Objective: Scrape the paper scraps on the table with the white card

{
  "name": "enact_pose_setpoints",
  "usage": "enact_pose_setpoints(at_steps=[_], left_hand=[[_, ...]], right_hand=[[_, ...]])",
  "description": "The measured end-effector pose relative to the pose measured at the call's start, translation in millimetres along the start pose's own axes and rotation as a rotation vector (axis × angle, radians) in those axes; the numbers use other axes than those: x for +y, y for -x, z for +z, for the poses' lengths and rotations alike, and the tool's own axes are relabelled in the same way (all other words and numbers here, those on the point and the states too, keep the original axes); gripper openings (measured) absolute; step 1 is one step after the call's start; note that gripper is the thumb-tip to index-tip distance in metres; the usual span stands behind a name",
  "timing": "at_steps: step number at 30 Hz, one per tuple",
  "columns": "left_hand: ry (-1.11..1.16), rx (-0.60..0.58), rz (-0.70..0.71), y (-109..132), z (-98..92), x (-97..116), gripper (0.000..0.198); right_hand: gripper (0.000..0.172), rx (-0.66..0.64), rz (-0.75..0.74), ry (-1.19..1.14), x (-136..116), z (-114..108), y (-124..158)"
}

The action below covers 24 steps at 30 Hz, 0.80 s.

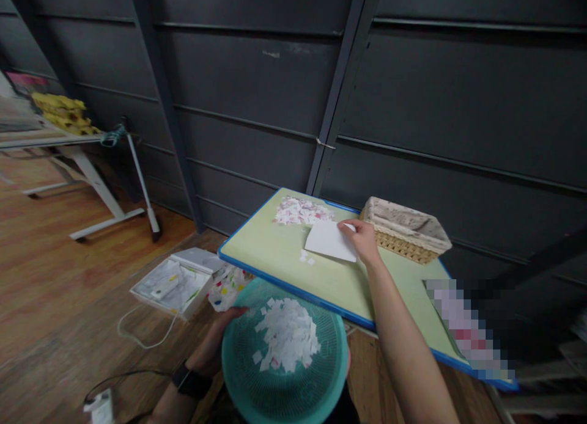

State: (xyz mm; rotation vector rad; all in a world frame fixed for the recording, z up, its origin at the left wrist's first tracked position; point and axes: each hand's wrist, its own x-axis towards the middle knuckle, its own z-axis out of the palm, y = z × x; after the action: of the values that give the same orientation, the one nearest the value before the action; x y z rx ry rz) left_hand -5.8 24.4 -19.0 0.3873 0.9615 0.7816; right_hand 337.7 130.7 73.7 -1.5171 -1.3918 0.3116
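Note:
A round teal basket with many small white paper pieces in it is below the near edge of a light green table with a blue rim. My left hand grips the basket's left rim, the fingers partly hidden. Over the table, my right hand pinches the upper right corner of a white sheet, which is tilted. A few small white squares lie left of the sheet's lower edge. Behind it spreads a pile of white and pinkish paper scraps.
A lined wicker basket stands at the table's back right, near a blurred flat item. On the floor at left are an open white box with a cable and a clear bag. Dark metal panels rise behind.

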Motion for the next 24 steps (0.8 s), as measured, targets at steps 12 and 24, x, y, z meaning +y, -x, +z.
enact_pose_setpoints(at_steps=[12,24], left_hand=[[-0.008,0.005,0.008,1.4,1.1,2.1,0.019],[-0.008,-0.023,0.014,1.7,2.4,1.5,0.013]], right_hand=[[0.049,-0.036,0.198,-0.244,-0.4,8.0,5.4],[0.042,0.218,-0.096,0.284,-1.3,6.8,5.2]])
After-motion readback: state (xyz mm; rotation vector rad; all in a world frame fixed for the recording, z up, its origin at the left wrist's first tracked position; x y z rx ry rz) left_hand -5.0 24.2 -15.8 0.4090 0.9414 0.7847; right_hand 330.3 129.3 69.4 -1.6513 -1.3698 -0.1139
